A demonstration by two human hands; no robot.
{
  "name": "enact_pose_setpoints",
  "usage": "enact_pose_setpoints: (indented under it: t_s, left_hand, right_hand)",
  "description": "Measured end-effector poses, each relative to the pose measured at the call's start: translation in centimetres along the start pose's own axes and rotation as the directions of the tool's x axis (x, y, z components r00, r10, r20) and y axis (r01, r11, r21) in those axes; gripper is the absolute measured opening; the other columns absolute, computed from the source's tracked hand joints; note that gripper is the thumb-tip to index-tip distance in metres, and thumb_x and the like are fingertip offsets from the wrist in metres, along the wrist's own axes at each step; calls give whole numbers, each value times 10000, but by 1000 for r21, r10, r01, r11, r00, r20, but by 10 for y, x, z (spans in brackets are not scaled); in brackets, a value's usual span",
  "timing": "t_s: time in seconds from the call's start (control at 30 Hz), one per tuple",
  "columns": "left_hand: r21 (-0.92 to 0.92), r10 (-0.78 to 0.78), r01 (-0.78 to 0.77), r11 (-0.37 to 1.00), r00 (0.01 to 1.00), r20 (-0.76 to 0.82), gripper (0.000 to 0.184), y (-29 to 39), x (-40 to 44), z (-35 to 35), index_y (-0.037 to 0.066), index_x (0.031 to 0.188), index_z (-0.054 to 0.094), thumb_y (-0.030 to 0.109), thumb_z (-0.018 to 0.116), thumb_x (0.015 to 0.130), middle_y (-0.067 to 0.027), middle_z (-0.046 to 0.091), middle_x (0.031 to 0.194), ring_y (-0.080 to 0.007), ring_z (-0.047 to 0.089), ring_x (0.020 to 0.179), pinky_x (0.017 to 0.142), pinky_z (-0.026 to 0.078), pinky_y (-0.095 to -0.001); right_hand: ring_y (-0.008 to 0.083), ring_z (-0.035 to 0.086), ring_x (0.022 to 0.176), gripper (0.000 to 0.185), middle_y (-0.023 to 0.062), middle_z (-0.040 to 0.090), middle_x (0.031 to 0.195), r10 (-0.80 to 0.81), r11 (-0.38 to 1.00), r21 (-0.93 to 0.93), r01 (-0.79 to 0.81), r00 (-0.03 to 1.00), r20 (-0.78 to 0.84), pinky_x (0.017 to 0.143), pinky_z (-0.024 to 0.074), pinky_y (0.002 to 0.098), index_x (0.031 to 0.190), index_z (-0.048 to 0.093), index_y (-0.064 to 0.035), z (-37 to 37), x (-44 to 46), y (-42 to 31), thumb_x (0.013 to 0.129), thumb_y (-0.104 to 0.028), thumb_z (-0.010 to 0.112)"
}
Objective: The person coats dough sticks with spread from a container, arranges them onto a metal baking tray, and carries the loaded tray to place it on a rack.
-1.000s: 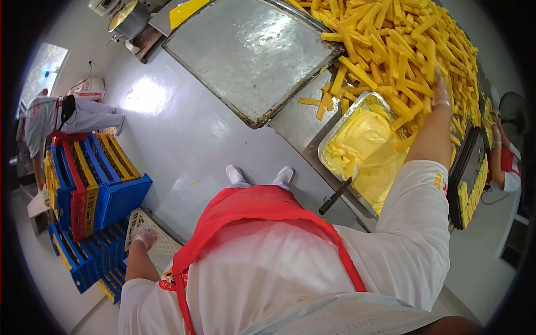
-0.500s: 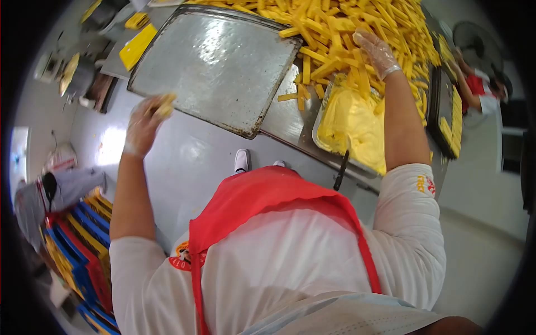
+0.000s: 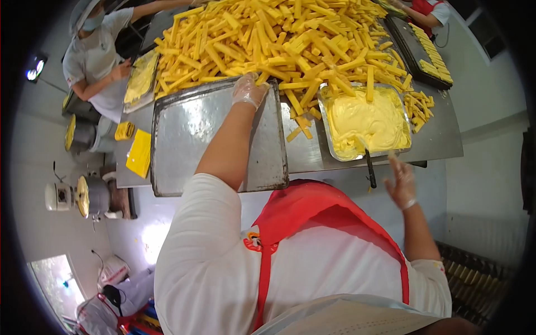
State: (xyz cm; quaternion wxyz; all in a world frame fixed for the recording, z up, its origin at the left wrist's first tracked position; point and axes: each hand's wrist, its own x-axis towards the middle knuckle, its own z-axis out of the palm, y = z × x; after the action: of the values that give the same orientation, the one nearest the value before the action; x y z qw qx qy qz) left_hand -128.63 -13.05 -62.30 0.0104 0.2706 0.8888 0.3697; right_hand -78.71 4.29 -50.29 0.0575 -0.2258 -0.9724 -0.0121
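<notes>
My left hand [image 3: 249, 92], in a clear plastic glove, reaches across a bare metal baking tray [image 3: 212, 139] to its far rim. Its fingers curl against the edge of a large heap of yellow cake-like sticks [image 3: 251, 44]; what they grip is hidden. My right hand [image 3: 401, 183], also gloved, hangs off the table's near edge with fingers apart and nothing in them. Just left of it, the dark handle of a spreading tool [image 3: 370, 170] sticks out from a rectangular pan [image 3: 325, 120] of yellow cream [image 3: 368, 120]. One stick overlaps the pan's far rim.
A dark tray [image 3: 419, 58] with rows of yellow sticks stands at the right. Folded yellow cloths [image 3: 139, 153] lie left of the baking tray. A co-worker [image 3: 92, 61] stands at the far left beside another cream pan [image 3: 141, 81]; another person [image 3: 427, 14] works at the far right.
My left hand, which held a small pale yellow piece left of the tray, has swung right and forward to the heap. My right hand has left the heap and drawn back toward me.
</notes>
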Motion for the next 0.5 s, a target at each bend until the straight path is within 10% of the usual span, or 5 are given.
enact_pose_setpoints:
  t_s: [0.17,0.33,0.43,0.5]
  left_hand:
    - [-73,-71,74,995,996,45,372,5,9,2,104,1131,674,269,699,800,-197,672,1156,-357,629,1097,958,486,-416]
    - [-92,260,-309,947,901,-346,191,-30,10,-33,55,940,730,137,689,772,-156,710,948,-343,659,848,801,526,-397]
    - [-69,182,-238,969,871,-457,188,-34,5,-65,31,992,725,164,704,862,-164,721,987,-278,692,896,813,535,-356]
    - [-447,0,-202,872,912,-411,163,6,-22,-91,-8,1014,709,75,692,875,-136,730,994,-212,688,917,826,544,-326]
  right_hand:
    - [346,572,1071,658,125,605,1210,-111,988,72,135,956,-270,894,491,462,1323,594,-170,44,2,-66,707,-175,827]
    - [338,622,871,287,116,642,990,-125,934,222,279,839,-530,749,525,435,1061,695,-131,48,54,-50,785,-142,770]
    - [346,614,791,136,129,613,854,27,924,366,109,937,-347,691,503,426,883,644,-79,35,88,-16,817,-141,745]
    - [347,611,765,146,133,597,802,120,907,419,-41,979,-163,674,493,423,845,619,-65,16,96,-12,829,-147,739]
